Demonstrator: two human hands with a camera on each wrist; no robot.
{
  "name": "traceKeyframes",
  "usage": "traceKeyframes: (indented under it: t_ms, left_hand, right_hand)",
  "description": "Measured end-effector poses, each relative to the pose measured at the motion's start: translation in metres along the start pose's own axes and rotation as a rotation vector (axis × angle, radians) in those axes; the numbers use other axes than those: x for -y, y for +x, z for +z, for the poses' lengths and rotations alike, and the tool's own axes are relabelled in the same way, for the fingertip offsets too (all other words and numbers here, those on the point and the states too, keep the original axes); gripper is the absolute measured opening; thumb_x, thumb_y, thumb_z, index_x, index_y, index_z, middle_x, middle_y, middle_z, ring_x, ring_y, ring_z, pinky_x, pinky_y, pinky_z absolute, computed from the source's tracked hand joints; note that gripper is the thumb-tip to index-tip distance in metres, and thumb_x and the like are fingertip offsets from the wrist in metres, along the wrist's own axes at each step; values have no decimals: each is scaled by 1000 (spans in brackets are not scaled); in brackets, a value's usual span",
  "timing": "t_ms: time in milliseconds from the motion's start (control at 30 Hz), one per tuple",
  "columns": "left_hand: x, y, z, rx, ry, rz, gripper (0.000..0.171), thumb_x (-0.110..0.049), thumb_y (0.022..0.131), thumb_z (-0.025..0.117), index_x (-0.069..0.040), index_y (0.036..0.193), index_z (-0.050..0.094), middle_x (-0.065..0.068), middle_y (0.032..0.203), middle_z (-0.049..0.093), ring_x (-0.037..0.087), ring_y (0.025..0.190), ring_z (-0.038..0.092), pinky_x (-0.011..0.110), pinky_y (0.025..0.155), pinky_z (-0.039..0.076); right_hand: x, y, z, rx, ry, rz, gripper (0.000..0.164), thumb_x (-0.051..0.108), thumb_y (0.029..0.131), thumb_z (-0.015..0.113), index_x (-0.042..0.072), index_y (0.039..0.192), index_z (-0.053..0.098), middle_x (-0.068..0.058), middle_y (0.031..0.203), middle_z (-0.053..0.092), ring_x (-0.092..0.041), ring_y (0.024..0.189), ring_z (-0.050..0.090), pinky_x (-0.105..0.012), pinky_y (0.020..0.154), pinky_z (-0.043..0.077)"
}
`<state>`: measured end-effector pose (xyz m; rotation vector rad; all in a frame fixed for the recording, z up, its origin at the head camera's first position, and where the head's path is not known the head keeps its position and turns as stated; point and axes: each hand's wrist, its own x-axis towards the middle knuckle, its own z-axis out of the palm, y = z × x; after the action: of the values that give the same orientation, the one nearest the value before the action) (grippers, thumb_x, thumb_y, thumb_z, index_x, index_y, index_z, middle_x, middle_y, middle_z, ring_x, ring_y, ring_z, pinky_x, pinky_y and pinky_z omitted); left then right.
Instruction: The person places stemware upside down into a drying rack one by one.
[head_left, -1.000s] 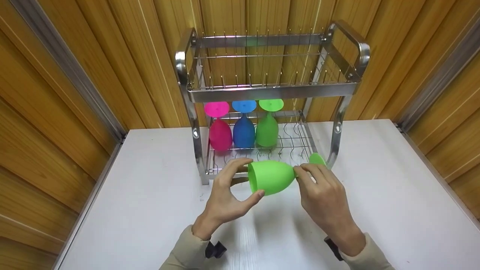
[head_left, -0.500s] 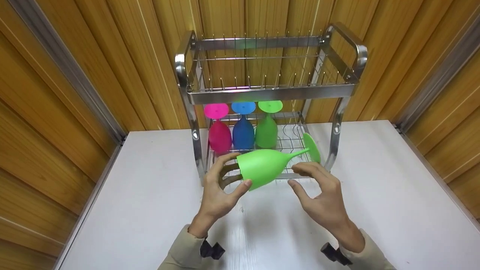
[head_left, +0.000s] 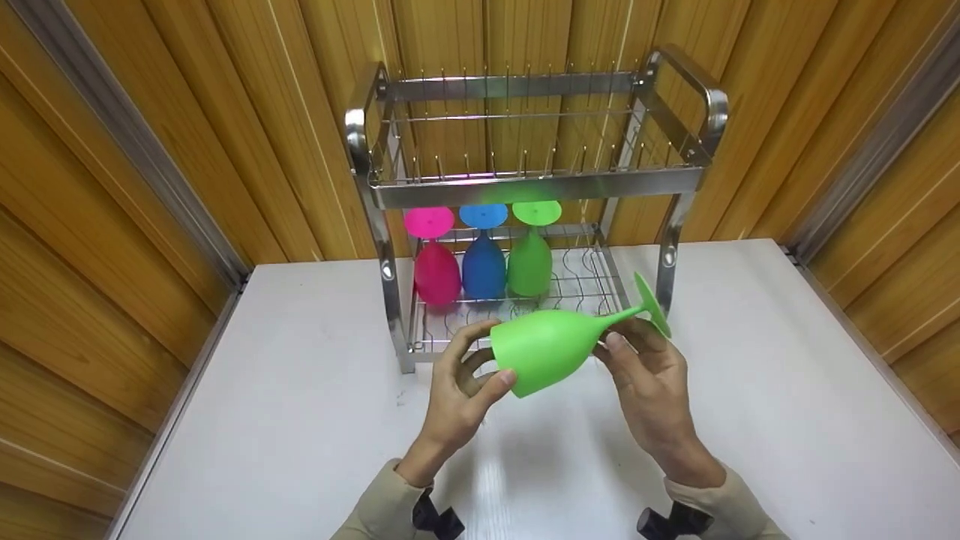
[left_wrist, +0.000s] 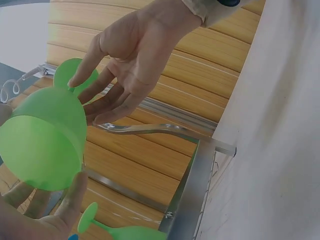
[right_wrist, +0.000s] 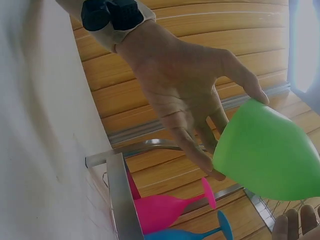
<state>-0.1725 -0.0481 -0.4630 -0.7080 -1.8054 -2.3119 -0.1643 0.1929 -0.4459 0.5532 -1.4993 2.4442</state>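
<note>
A light green plastic wine glass (head_left: 544,349) hangs above the table in front of the rack, lying tilted with its mouth to the left and its foot up at the right. My left hand (head_left: 454,401) holds it near the rim, thumb in front and fingers at the far side. My right hand (head_left: 652,390) is at the stem, thumb tip just below it and loosely bent fingers passing behind. In the left wrist view the right hand (left_wrist: 132,57) has its palm turned toward the glass (left_wrist: 47,135). In the right wrist view, the left hand (right_wrist: 180,90) spans the bowl (right_wrist: 267,155).
A two-tier metal dish rack (head_left: 536,189) stands behind the hands. On its lower shelf a pink glass (head_left: 437,274), a blue glass (head_left: 484,266) and a green glass (head_left: 530,262) stand upside down side by side at the left. Wood-patterned walls (head_left: 150,150) enclose the white table (head_left: 300,420).
My right hand let go of the stem, opened below it, then moved back up to it with the palm turned more upward. The left hand kept its hold while the glass tilted foot-up.
</note>
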Motion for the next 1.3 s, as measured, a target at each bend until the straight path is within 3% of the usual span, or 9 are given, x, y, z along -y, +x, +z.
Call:
traceKeyframes:
  t_ms: [167,367,833,1067,1200,1300]
  left_hand:
    - [2,-2,4,25,-17,-29,67,-12,92,76,7,149,47,26,141,49,38,121,66,47,97,64]
    - [4,-4,7,37,-11,-54,66,-15,92,76,3,149,48,25,143,49,36,122,66,46,97,64]
    - [-4,-4,2,62,-4,-99,67,-16,93,75,3,151,47,24,146,48,37,125,64,46,99,63]
    - [-11,2,-13,57,157,-19,59,-13,95,76,-2,148,53,18,148,57,42,131,64,50,105,60]
    - [-16,8,-26,-15,283,26,53,-7,94,77,-4,144,58,15,143,62,38,128,66,49,104,61]
    - [-20,13,-35,-85,388,59,50,-4,94,78,-5,141,60,14,140,65,31,126,67,42,103,62]
  right_hand:
    - [0,1,-2,-21,137,21,33,-4,110,48,10,128,72,-2,127,70,-16,122,66,-38,117,52]
    - [-1,0,-3,-11,244,22,34,-5,110,45,7,124,73,-2,124,71,-17,124,62,-39,123,45]
    - [0,0,0,-50,198,15,31,-6,109,49,9,119,74,-3,119,72,-17,119,65,-37,119,49]
    - [8,12,-3,-47,122,-23,27,-6,108,52,4,121,74,-5,117,73,-17,116,67,-35,115,53]
    - [11,28,-7,-57,43,-52,25,-7,107,54,0,122,73,-7,115,74,-17,111,69,-34,112,56]
    - [13,42,-11,-85,-18,-81,25,-8,105,57,-1,123,73,-6,115,75,-17,111,70,-33,110,57]
